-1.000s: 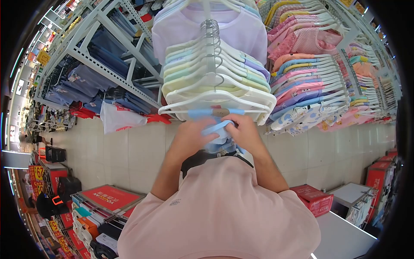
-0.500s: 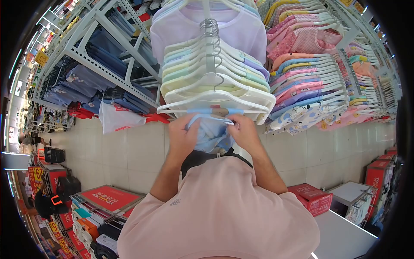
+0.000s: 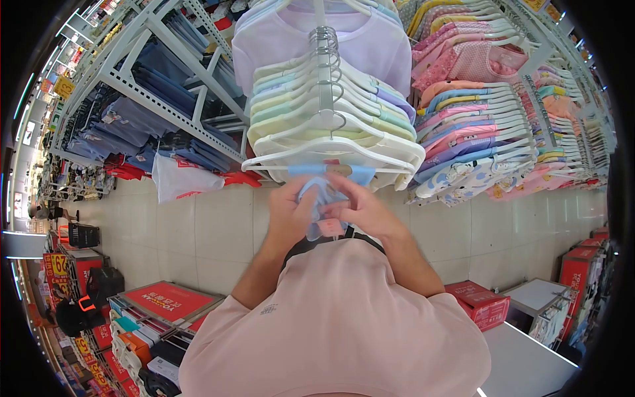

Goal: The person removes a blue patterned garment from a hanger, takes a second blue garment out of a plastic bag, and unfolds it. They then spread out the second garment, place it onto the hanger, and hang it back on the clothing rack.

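In front of my chest is a bunched light blue garment [image 3: 316, 193], with my left hand [image 3: 290, 206] closed on its left side. My right hand [image 3: 368, 210] bends its fingers around the right side of the cloth, slightly blurred; the index finger reaches up near the hanger bar. A pinkish tag [image 3: 329, 227] shows below the fingers. Just beyond my hands, a white hanger [image 3: 331, 147] hangs at the front of the rack, light blue fabric [image 3: 358, 175] draped over its bottom bar. The lower part of the garment is hidden by my hands.
Pastel shirts [image 3: 291, 116] on white hangers line the rack's central rail [image 3: 324, 63]. More children's clothes [image 3: 473, 132] hang to the right. On the left stands a white metal rack [image 3: 178, 109] with blue clothes. Red boxes [image 3: 479, 304] sit behind on both sides.
The light blue garment has bunched closer together between my hands. My right hand has moved left and changed its hold, and the pinkish tag now shows below it.
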A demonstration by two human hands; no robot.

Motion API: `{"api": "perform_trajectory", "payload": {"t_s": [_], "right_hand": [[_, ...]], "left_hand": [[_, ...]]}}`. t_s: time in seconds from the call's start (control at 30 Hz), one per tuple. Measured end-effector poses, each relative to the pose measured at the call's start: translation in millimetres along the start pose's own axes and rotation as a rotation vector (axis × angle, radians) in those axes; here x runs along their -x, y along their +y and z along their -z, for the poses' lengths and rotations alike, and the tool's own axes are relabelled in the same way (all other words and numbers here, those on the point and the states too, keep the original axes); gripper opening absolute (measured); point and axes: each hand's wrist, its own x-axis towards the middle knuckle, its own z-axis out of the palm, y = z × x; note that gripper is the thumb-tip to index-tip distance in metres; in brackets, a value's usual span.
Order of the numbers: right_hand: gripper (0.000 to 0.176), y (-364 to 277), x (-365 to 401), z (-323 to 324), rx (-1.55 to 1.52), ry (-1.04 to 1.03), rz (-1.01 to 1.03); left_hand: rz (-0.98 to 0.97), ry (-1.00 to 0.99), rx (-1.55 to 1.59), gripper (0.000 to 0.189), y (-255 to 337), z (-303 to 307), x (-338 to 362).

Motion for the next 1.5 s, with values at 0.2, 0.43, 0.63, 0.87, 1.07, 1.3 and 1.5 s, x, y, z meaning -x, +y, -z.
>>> {"api": "perform_trajectory", "payload": {"t_s": [0.2, 0.43, 0.63, 0.87, 1.07, 1.3, 1.5], "right_hand": [[0.046, 36, -17, 6, 0.208, 0.029, -0.088], [0.038, 54, -21, 16, 0.848, 0.446, 0.145], [0.04, 53, -18, 22, 1.027, 0.56, 0.331], [0.036, 43, -1, 49, 1.066, 0.658, 0.275], [0.021, -12, 24, 66, 1.057, 0.753, 0.454], [0.027, -45, 38, 51, 0.911, 0.535, 0.509], [0.027, -38, 40, 47, 0.854, 0.492, 0.577]], "left_hand": [[0.102, -0.034, 0.148, 0.022, 17, -3, 4], [0.086, 0.008, 0.068, 0.023, 5, 8, 3], [0.187, -0.081, 0.052, 0.021, 1, 14, 8], [0.17, 0.082, 0.025, 0.019, -6, 32, 1], [0.116, 0.041, -0.378, 0.019, -1, 45, -2], [0.132, -0.136, -0.534, 0.027, -27, 52, -2], [0.142, -0.207, -0.371, 0.029, -18, 60, 0]]}}
